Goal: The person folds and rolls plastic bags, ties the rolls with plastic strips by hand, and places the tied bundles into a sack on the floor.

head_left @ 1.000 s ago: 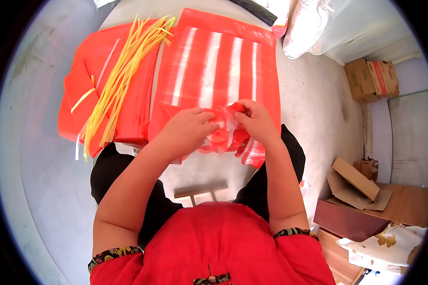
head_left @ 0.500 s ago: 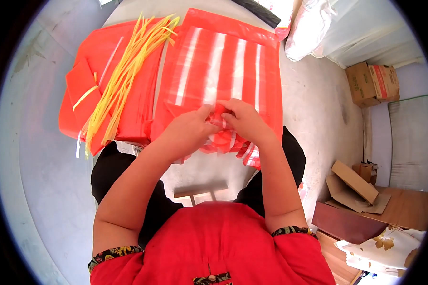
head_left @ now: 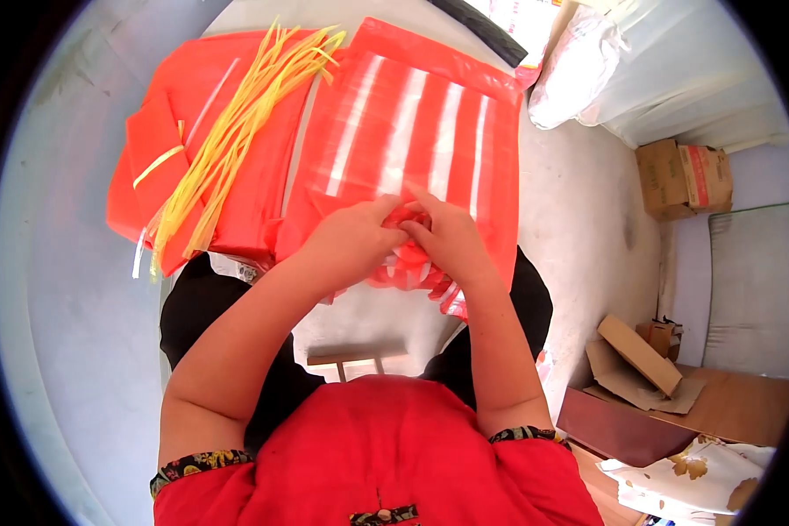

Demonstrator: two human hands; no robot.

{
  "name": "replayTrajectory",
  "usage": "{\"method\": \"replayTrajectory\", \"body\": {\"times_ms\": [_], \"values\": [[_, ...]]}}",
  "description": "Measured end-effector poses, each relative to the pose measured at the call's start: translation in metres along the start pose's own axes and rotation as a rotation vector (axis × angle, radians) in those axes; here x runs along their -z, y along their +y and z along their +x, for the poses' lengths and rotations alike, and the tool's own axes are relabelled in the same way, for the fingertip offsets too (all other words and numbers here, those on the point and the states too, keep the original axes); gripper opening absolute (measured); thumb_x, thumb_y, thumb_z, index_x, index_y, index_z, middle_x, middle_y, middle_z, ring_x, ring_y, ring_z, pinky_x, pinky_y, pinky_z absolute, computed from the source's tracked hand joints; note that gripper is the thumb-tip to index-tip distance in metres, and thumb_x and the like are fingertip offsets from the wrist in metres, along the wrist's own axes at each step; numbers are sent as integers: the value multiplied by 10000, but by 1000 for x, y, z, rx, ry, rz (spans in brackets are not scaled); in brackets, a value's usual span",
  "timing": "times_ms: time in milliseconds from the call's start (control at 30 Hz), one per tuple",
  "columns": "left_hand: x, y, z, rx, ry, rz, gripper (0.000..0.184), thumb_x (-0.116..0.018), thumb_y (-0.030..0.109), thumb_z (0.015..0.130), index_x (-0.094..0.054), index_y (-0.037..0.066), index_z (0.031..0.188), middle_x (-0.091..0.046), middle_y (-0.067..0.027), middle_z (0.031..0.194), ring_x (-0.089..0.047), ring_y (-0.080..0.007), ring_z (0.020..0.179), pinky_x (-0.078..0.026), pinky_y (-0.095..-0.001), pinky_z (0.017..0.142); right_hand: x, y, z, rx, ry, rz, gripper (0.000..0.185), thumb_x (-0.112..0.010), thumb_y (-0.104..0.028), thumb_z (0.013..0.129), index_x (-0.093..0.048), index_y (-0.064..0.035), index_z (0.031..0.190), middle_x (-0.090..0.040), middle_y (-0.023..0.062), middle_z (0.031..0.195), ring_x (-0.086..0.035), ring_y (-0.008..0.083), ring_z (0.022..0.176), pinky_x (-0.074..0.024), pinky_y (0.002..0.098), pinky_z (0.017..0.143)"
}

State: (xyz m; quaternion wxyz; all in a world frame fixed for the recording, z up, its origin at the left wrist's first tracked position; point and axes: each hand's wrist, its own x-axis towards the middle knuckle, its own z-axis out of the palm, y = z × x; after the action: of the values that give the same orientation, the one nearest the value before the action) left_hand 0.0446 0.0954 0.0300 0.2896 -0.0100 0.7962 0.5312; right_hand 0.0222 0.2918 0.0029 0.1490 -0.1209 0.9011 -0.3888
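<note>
A flat stack of red plastic sheets with white stripes (head_left: pixel 403 123) lies in front of me. At its near edge, the red and white plastic is bunched up (head_left: pixel 409 263). My left hand (head_left: pixel 364 232) has its fingers closed on the left side of this bunch. From the right, my right hand (head_left: pixel 443 232) pinches the same bunch, its thumb and fingers close to my left hand. Yellow ties (head_left: pixel 237 140) lie in a long bundle across a second pile of red plastic (head_left: pixel 272 167) on the left. The fingertips are partly hidden in the folds.
A black roll (head_left: pixel 482 31) and a white plastic bag (head_left: pixel 579 70) are at the far right. Cardboard boxes (head_left: pixel 666 180) stand by the right wall. An opened carton (head_left: pixel 631 373) sits on a brown cabinet (head_left: pixel 745 403) at the lower right.
The view has shifted slightly. My right hand has moved in toward my left hand, and the bunched plastic between them looks more gathered.
</note>
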Motion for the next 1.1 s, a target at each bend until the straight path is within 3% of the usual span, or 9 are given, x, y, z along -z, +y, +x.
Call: {"method": "replayTrajectory", "body": {"times_ms": [67, 133, 233, 400, 500, 600, 700, 800, 1100], "values": [[-3, -5, 4, -194, 92, 168, 220, -760, 53, 844, -775, 75, 1063, -638, -121, 1341, -701, -292, 1070, -593, -410, 858, -3, 6, 1, 22, 9, 24, 511, -658, -108, 984, -574, -85, 1487, -764, 128, 1183, -735, 290, 1070, -565, 374, 935], [-8, -39, 18, -762, 278, 680, 172, -766, 62, 856, -771, 39, 1026, -674, -108, 1252, -696, -296, 1046, -582, -415, 868, -7, 13, 2, 43, 22, 66, 490, -643, -110, 1001, -577, -84, 1486, -764, 131, 1197, -734, 291, 1086, -563, 369, 947], [-12, -41, 26, -807, 363, 587, 125, -726, 148, 898, -761, 31, 921, -690, -87, 1068, -693, -282, 985, -573, -417, 836, -10, 22, 4, 51, 35, 163, 451, -611, -89, 1033, -582, -66, 1483, -764, 133, 1207, -726, 251, 1074, -559, 343, 945], [-14, -43, 40, -620, 307, 384, 124, -782, 84, 858, -725, -5, 924, -691, -126, 1034, -669, -340, 950, -545, -438, 830, -10, 35, 7, 62, 41, 327, 392, -572, -51, 1068, -603, -19, 1457, -754, 93, 1216, -692, 143, 1006, -553, 295, 888], [-13, -40, 44, -569, 315, 382, 141, -785, 88, 855, -693, -8, 900, -679, -129, 941, -653, -349, 910, -528, -450, 792, -5, 33, -2, -15, 135, 351, 321, -573, -108, 1053, -657, -19, 1350, -744, 159, 1198, -721, 262, 1041, -556, 348, 929], [-14, -39, 48, -551, 337, 402, 149, -785, 89, 851, -680, -3, 904, -675, -133, 895, -647, -351, 899, -521, -449, 775, -3, 29, -29, 220, 379, 91, 220, -646, -62, 980, -707, -16, 1187, -733, 148, 1114, -715, 252, 1001, -568, 354, 888], [-13, -39, 50, -528, 342, 403, 135, -773, 81, 851, -679, 5, 912, -679, -141, 877, -652, -354, 894, -521, -446, 768, -11, 32, -59, 559, 198, -138, 200, -723, -17, 864, -715, -25, 1064, -708, 129, 1067, -705, 275, 996, -581, 382, 855], [-12, -37, 50, -487, 334, 368, 112, -753, 69, 857, -679, 13, 921, -687, -152, 873, -664, -362, 889, -526, -446, 765, -25, 20, -57, 821, 238, -264, 232, -755, -3, 786, -715, -20, 1013, -702, 120, 1090, -698, 300, 1004, -589, 411, 855], [-10, -38, 52, -536, 372, 337, 155, -737, 86, 893, -696, 35, 1033, -702, -154, 973, -685, -363, 927, -551, -441, 803, -19, 36, -33, 568, 237, -295, 365, -772, -60, 831, -723, -4, 1188, -708, 109, 1268, -675, 310, 1209, -589, 399, 950]]}}
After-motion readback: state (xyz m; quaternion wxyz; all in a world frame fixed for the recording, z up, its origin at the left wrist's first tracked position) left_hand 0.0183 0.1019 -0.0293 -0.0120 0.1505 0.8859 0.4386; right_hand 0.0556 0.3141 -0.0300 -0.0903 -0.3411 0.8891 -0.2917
